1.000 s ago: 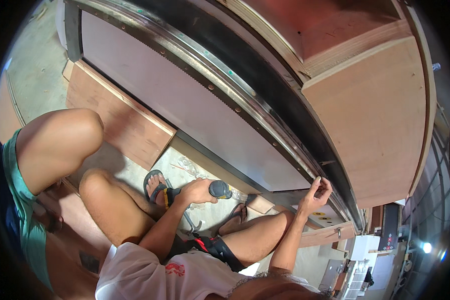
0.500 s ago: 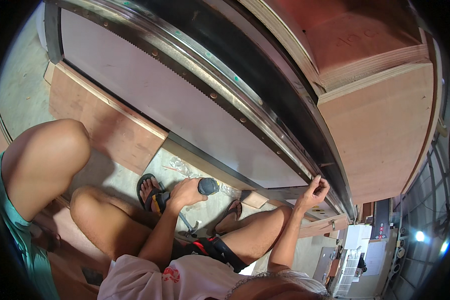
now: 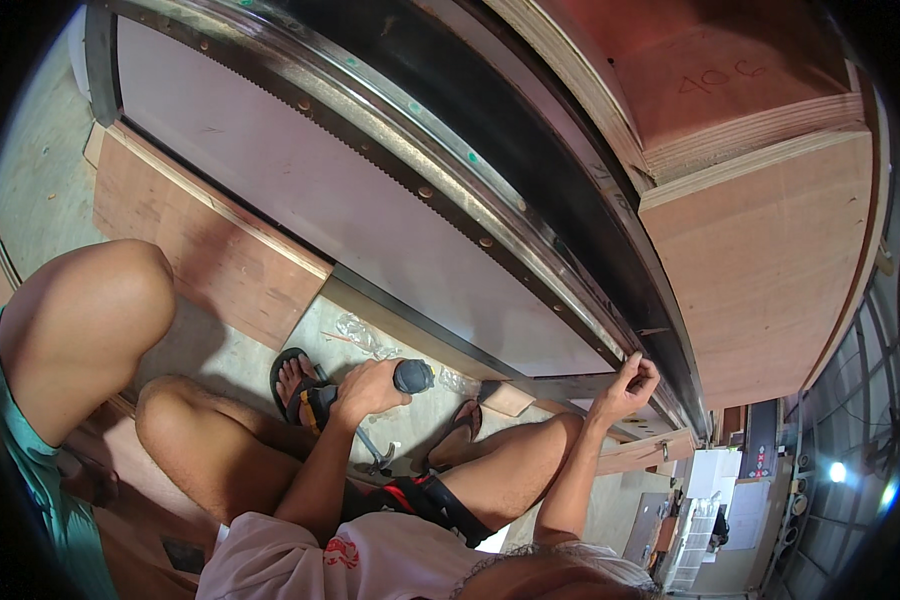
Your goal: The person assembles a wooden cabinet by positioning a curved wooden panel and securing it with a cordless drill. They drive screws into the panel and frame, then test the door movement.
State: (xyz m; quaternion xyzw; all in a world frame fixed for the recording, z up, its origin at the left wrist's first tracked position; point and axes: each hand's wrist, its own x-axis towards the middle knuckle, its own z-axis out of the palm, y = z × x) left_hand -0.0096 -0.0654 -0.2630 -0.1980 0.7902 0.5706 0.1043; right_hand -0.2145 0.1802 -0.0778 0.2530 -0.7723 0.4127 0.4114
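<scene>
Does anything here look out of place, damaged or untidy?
Some small things only. A crumpled piece of clear plastic lies loose on the concrete floor beside the sandalled foot. A small wooden block sits loose below the grey panel. No damage is visible.

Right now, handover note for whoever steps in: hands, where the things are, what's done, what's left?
Left hand: gripping a hammer near its dark head, handle hanging toward the floor, held low over the sandalled feet.
Right hand: fingers pinched at the lower end of the metal rail on the big grey panel; whatever it pinches is too small to tell.
Done: a row of fasteners already sits along the rail.
Left: the spot at the right hand is not yet struck; the hammer is away from it.
</scene>
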